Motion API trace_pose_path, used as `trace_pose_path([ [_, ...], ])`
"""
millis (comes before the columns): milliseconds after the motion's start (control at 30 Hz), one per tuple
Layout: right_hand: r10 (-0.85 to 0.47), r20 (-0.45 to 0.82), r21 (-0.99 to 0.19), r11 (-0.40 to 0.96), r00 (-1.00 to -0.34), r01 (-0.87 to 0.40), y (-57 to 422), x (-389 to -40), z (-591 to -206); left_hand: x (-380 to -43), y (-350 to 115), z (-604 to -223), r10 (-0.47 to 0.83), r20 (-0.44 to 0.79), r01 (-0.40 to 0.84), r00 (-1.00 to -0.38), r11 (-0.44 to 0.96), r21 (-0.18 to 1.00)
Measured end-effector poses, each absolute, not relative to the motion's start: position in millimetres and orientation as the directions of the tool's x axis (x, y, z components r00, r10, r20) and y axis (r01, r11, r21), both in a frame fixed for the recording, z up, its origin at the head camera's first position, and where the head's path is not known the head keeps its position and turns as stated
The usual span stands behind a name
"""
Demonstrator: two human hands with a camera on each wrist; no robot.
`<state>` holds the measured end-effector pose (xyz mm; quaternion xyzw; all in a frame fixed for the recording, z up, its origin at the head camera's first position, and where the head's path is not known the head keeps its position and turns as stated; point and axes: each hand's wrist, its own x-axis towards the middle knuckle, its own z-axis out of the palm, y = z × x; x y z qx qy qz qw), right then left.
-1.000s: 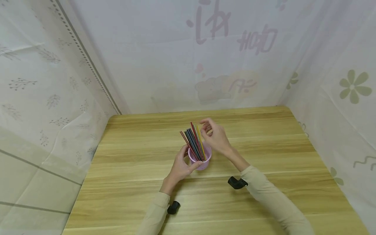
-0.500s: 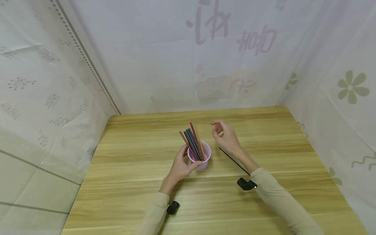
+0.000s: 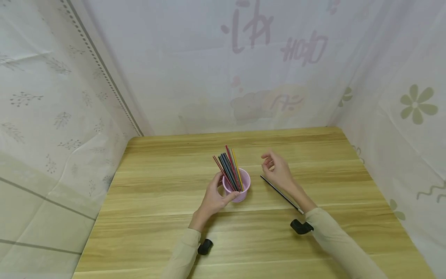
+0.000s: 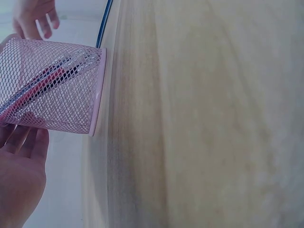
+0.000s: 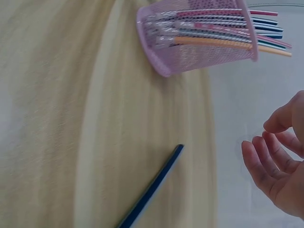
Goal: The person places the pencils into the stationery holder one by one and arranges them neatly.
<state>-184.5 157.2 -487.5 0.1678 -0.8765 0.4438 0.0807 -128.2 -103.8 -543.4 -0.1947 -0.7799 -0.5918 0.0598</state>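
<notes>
A pink mesh pen cup [image 3: 245, 180] stands upright on the table. My left hand [image 3: 214, 197] holds its near left side, thumb at the rim and fingers round the wall, as the left wrist view also shows. Several thin pencils lean leftward in the cup, dark ones, red ones and a yellow pencil [image 3: 237, 166]. To the right of the cup, one dark pencil [image 3: 280, 193] with a pale end lies on the wood. My right hand [image 3: 277, 170] hovers past that pencil's far end, fingers loosely bent. Nothing shows between its thumb and fingers in the right wrist view.
The wood-grain table [image 3: 156, 232] reaches to a pale printed curtain [image 3: 195, 85] at the back, with similar cloth along both sides. A black wrist camera [image 3: 301, 226] sits at the right sleeve, another wrist camera [image 3: 205, 247] at the left.
My right hand has moved from beside the pencils to the right and slightly nearer, uncovering the dark pencil on the table. The left hand and the cup have stayed put.
</notes>
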Motion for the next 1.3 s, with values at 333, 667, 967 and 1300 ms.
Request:
trace_pose_path([
  [333, -0.233, 0.191, -0.695, 0.654, -0.954, -0.299, 168.8, -175.6, -504.8, -129.5, -102.9, -545.1, 0.237, 0.342, 0.393, -0.909, 0.223, 0.892],
  [667, -0.262, 0.115, -0.619, 0.736, -0.958, -0.276, 176.3, -169.8, -522.4, -130.0, -102.8, -544.4, 0.235, 0.325, 0.377, -0.916, 0.229, 0.897],
  [967, -0.26, 0.013, -0.599, 0.771, -0.965, -0.216, 176.2, -167.2, -529.2, -129.1, -102.7, -544.5, 0.236, 0.324, 0.376, -0.916, 0.225, 0.899],
  [1300, -0.277, -0.006, -0.555, 0.8, -0.961, -0.227, 172.6, -170.8, -529.4, -126.3, -102.6, -538.1, 0.238, 0.308, 0.36, -0.921, 0.22, 0.907],
])
